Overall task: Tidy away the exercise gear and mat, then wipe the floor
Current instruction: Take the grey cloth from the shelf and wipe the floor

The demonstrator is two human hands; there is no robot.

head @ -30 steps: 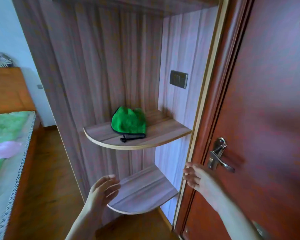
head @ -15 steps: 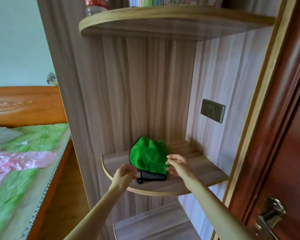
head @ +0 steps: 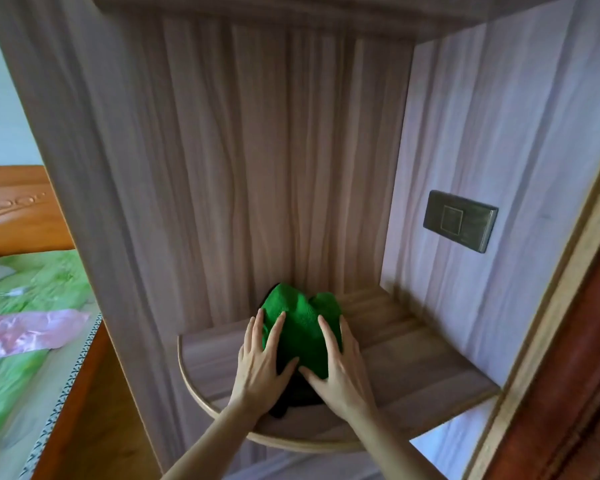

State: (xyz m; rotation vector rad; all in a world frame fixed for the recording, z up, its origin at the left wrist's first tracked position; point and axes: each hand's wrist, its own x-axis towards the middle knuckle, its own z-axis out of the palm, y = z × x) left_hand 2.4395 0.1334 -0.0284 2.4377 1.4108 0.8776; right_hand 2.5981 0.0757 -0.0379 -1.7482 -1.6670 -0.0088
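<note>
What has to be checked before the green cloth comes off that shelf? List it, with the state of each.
1. Both hands on the cloth: ok. The left hand and right hand lie on the green cloth, fingers spread over it.
2. Firm grip: not ok. The fingers lie fairly straight, not closed round the cloth.
3. Cloth fully on the shelf: ok. It sits near the back corner.
4. Dark edge under the cloth: cannot tell. The hands hide most of it, so whether it is trim or a separate thing is unclear.
5. Space to lift: ok. Nothing else shows on the shelf beside the cloth.
6. Wall switch: ok, well off to the right.
</note>
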